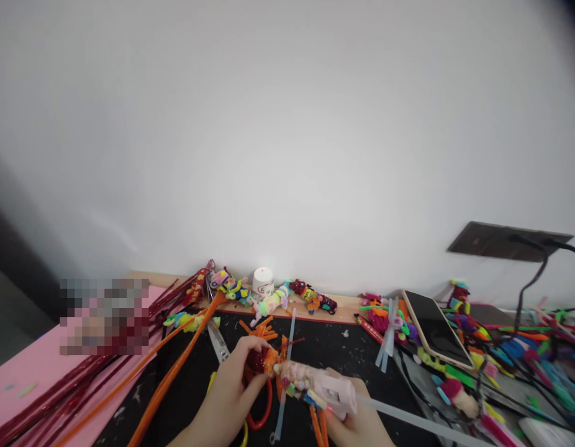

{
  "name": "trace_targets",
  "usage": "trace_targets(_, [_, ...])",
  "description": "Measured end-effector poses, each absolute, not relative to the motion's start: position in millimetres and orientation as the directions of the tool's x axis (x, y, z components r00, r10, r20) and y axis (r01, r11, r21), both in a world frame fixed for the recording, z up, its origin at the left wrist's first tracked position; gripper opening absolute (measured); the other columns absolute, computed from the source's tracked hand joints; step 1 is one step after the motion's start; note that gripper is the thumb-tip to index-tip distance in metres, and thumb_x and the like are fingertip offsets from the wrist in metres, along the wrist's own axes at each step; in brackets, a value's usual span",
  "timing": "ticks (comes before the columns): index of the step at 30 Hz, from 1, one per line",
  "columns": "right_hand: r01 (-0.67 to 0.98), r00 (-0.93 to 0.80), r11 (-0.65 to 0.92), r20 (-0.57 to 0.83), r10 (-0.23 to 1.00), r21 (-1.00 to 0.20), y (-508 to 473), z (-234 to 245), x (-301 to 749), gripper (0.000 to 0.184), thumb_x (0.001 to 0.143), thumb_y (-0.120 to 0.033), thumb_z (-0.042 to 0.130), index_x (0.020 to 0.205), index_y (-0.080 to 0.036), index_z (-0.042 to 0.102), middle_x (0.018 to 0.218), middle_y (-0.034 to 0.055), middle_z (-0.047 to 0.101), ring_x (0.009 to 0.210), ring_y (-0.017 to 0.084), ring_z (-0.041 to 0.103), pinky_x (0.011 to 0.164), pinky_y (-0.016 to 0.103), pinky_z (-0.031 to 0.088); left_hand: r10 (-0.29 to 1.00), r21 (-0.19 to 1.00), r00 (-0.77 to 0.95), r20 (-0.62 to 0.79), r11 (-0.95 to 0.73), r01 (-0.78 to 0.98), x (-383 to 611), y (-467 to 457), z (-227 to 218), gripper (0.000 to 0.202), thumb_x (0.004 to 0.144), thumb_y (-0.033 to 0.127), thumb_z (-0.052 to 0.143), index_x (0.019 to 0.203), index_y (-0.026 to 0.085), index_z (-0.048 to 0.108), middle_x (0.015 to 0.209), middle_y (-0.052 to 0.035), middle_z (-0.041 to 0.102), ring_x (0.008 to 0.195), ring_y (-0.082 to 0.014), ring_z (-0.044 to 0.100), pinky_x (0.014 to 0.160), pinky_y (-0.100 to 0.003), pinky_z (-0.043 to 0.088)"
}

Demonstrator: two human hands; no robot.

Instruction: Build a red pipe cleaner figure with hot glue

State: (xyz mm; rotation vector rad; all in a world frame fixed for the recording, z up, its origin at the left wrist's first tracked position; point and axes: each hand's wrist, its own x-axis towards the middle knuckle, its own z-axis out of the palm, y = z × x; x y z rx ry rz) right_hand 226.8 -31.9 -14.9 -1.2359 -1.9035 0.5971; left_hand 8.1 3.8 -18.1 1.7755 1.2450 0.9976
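At the near edge of the table (343, 303), the left hand (229, 388) has its fingers pinched on a small red-and-orange pipe-cleaner piece (264, 360). The right hand (357, 422) grips a pink glue gun (322, 385) — its tip touches that piece, a clear glue stick trailing out to the right. Scissors (217, 340) lie just left, orange pipe cleaners (176, 372) beyond — a phone (436, 329) sits to the right.

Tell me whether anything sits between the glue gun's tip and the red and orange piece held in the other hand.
Nothing visible does. The right hand holds the glue gun with its tip right against the red and orange piece, which the left hand pinches above the black mat.
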Motion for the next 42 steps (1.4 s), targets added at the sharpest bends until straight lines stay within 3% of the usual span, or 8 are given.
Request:
trace_targets(5, [0.577, -0.232, 0.428, 0.363, 0.903, -0.696, -33, -12, 227, 0.013, 0.076, -0.027, 0.052, 0.065, -0.020, 0.054, 0.055, -0.0002, 0.057, 0.047, 0.014, 0.053, 0.044, 0.020, 0.040, 0.960, 0.881, 0.216, 0.176, -0.252, 0.400, 9, 4, -15, 0.023, 0.077, 0.011, 0.047, 0.096, 0.023, 0.045, 0.102, -0.0043, 0.061, 0.096, -0.0209, 0.059, 0.083, -0.034, 0.045])
trace_targets(11, [0.695, -0.314, 0.456, 0.335, 0.888, -0.556, -33, -10, 231, 0.024, 0.079, -0.030, 0.052, 0.059, -0.021, 0.042, 0.053, -0.0038, 0.049, 0.045, 0.009, 0.047, 0.042, 0.018, 0.035, 0.956, 0.837, 0.207, 0.210, -0.285, 0.467, 7, 4, -14, 0.026, 0.077, 0.011, 0.048, 0.100, 0.023, 0.049, 0.102, -0.0047, 0.062, 0.097, -0.0211, 0.059, 0.086, -0.036, 0.044])
trace_targets(15, [0.767, -0.380, 0.561, 0.484, 0.788, -0.312, -31, -21, 232, 0.032, 0.087, -0.040, 0.042, 0.063, -0.020, 0.049, 0.053, -0.0017, 0.052, 0.044, 0.011, 0.048, 0.043, 0.021, 0.033, 0.952, 0.813, 0.203, 0.227, -0.300, 0.498, 5, 4, -17, 0.028, 0.078, 0.013, 0.048, 0.104, 0.023, 0.048, 0.104, -0.0055, 0.062, 0.098, -0.0213, 0.059, 0.087, -0.037, 0.045])
trace_targets(20, [0.783, -0.453, 0.621, 0.650, 0.610, -0.038, -30, -19, 227, 0.047, 0.095, -0.038, 0.020, 0.084, -0.018, 0.061, 0.061, 0.0050, 0.061, 0.054, 0.017, 0.056, 0.050, 0.026, 0.038, 0.950, 0.798, 0.182, 0.252, -0.311, 0.517, 6, 4, -18, 0.022, 0.081, 0.019, 0.049, 0.103, 0.021, 0.047, 0.103, -0.0075, 0.062, 0.096, -0.0220, 0.060, 0.086, -0.038, 0.047])
trace_targets(28, [0.798, -0.503, 0.603, 0.583, 0.638, 0.029, -34, 10, 229, 0.035, 0.093, -0.027, 0.030, 0.092, -0.016, 0.064, 0.069, 0.0073, 0.066, 0.059, 0.018, 0.060, 0.054, 0.026, 0.042, 0.947, 0.802, 0.187, 0.259, -0.319, 0.504, 6, 3, -17, 0.020, 0.082, 0.019, 0.048, 0.101, 0.022, 0.046, 0.104, -0.0080, 0.062, 0.098, -0.0229, 0.060, 0.086, -0.038, 0.047])
trace_targets(32, [0.798, -0.422, 0.592, 0.593, 0.685, -0.116, -33, 3, 233, 0.027, 0.089, -0.030, 0.041, 0.095, -0.017, 0.064, 0.074, 0.0085, 0.067, 0.063, 0.020, 0.061, 0.058, 0.027, 0.045, 0.950, 0.832, 0.186, 0.251, -0.310, 0.460, 6, 4, -17, 0.019, 0.084, 0.020, 0.047, 0.102, 0.023, 0.043, 0.109, -0.0084, 0.059, 0.103, -0.0228, 0.058, 0.091, -0.040, 0.045])
trace_targets(38, [0.618, -0.145, 0.344, 0.328, 0.934, -0.707, -31, -6, 230, 0.017, 0.082, -0.030, 0.054, 0.074, -0.017, 0.061, 0.062, 0.0019, 0.063, 0.055, 0.015, 0.058, 0.050, 0.020, 0.044, 0.955, 0.908, 0.227, 0.192, -0.260, 0.328, 7, 4, -15, 0.021, 0.084, 0.024, 0.048, 0.105, 0.024, 0.042, 0.106, -0.0061, 0.061, 0.104, -0.0223, 0.057, 0.086, -0.034, 0.047])
trace_targets(42, [0.475, -0.114, 0.294, 0.274, 0.955, -0.829, -31, -1, 228, 0.019, 0.078, -0.031, 0.057, 0.064, -0.018, 0.057, 0.058, 0.0004, 0.060, 0.053, 0.014, 0.054, 0.050, 0.021, 0.044, 0.946, 0.924, 0.259, 0.194, -0.265, 0.275, 9, 1, -15, 0.021, 0.085, 0.023, 0.046, 0.106, 0.023, 0.044, 0.100, -0.0061, 0.061, 0.092, -0.0207, 0.060, 0.079, -0.032, 0.047])
